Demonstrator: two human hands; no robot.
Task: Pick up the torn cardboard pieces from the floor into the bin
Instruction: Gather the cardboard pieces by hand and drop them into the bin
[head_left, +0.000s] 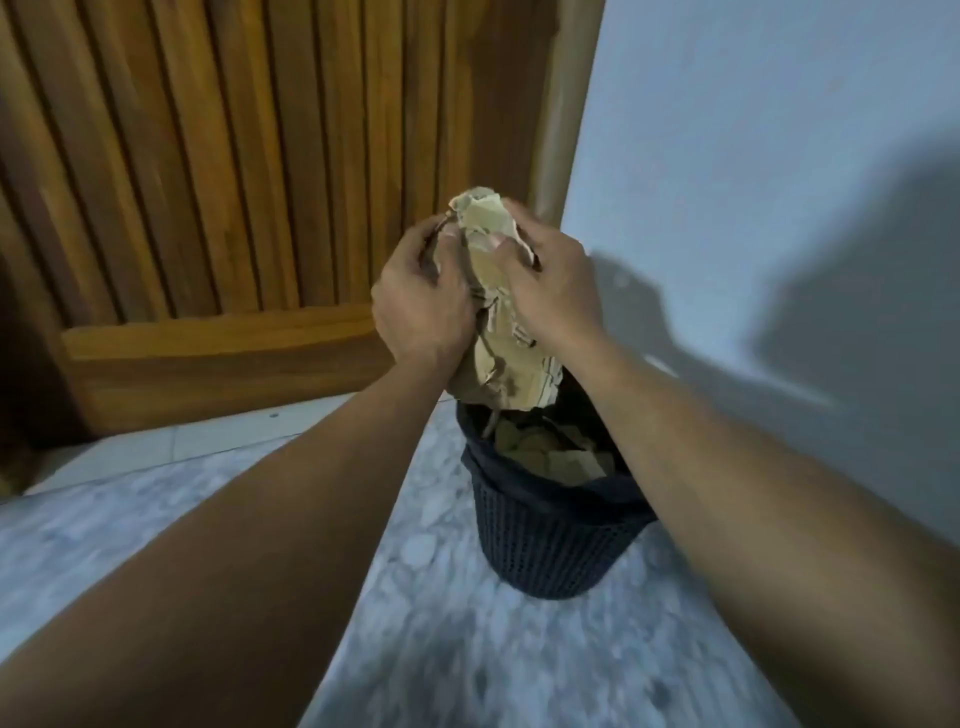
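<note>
As left hand (421, 306) and right hand (545, 291) grip it above the bin (545, 540), the cardboard wad (511, 364) looks crumpled, tan, ragged-edged.

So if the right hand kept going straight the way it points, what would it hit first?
The cardboard bundle the right hand grips, then the left hand beyond it; farther on probably the wooden door, though depth is unclear.

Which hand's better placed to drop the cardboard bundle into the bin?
Right, probably. Both grip the cardboard bundle, but the right hand sits above the bin; the left hand hangs over floor beside it.
</note>
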